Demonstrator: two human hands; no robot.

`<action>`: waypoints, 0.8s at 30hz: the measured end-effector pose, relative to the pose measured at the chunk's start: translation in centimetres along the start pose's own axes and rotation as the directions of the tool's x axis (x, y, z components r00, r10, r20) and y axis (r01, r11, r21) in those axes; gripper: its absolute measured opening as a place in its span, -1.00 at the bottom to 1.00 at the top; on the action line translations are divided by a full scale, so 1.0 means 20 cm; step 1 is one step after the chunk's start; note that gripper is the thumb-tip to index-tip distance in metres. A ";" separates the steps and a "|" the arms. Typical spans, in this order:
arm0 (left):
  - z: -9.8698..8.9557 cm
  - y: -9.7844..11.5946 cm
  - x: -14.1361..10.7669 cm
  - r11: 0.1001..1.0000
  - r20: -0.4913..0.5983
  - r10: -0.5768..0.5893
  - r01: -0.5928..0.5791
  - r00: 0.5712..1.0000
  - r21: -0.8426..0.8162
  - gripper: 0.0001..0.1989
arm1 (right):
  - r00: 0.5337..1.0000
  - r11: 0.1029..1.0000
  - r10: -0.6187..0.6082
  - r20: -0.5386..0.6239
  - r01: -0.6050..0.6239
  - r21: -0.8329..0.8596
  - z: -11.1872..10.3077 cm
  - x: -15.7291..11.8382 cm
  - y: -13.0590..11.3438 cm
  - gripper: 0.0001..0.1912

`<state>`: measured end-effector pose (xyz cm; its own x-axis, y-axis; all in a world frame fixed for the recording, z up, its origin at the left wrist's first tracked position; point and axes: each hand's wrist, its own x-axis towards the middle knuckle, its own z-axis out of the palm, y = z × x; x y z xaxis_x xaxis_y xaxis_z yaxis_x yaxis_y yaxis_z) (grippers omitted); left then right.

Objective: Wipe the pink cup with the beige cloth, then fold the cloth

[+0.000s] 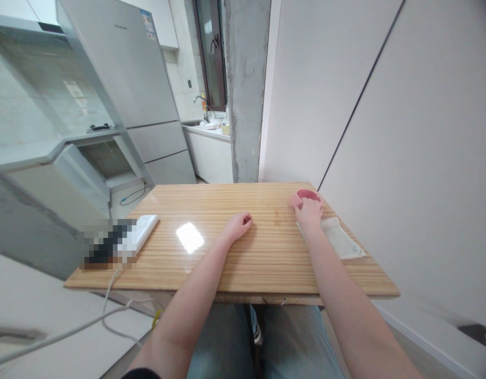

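Note:
My right hand (309,211) reaches to the far right corner of the table and grips the near rim of a pink bowl (295,199), with fingers over its edge. The bowl's inside faces up, partly hidden by the hand. Beneath my right wrist and to its right lies a folded whitish cloth (341,239). My left hand (240,225) rests on the tabletop near the middle, its fingers curled into a loose fist with nothing visible in them.
The striped wooden table (211,202) has a white box-like object (147,229) at its left, beside a blurred-out dark patch. A pale cable (107,297) hangs off the left front edge. A white wall (404,158) stands close along the right; a fridge (128,68) is behind, left.

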<state>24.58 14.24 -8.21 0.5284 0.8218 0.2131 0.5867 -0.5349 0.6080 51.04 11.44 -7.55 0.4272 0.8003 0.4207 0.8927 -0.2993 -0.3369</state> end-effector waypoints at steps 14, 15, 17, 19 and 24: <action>-0.04 0.06 0.00 0.895 -0.169 0.357 -0.284 0.919 0.345 -0.86 | 0.600 0.557 -0.798 -0.053 0.768 0.316 0.01 -0.23 -0.43 -0.87; -0.05 0.05 0.00 0.894 -0.157 0.363 -0.296 0.918 0.335 -0.87 | 0.622 0.563 -0.779 -0.080 0.751 0.345 0.02 -0.24 -0.42 -0.85; -0.09 0.02 0.00 0.912 -0.196 0.334 -0.264 0.922 0.313 -0.86 | 0.699 0.608 -0.701 -0.144 0.691 0.390 0.02 -0.23 -0.39 -0.72; -0.17 -0.02 -0.02 0.939 -0.299 0.255 -0.161 0.920 0.305 -0.84 | 0.779 0.676 -0.600 -0.180 0.615 0.407 0.03 -0.22 -0.36 -0.58; -0.44 -0.24 -0.13 0.914 -0.568 -0.005 0.235 0.823 0.332 -0.78 | 0.873 0.787 -0.482 -0.073 0.468 0.403 0.10 -0.18 -0.32 -0.59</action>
<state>15.08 16.44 -4.92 0.0830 0.7904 0.6070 0.8638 -0.3608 0.3517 43.43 11.47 -8.65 -0.0466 0.8052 0.5912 0.8440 0.3482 -0.4078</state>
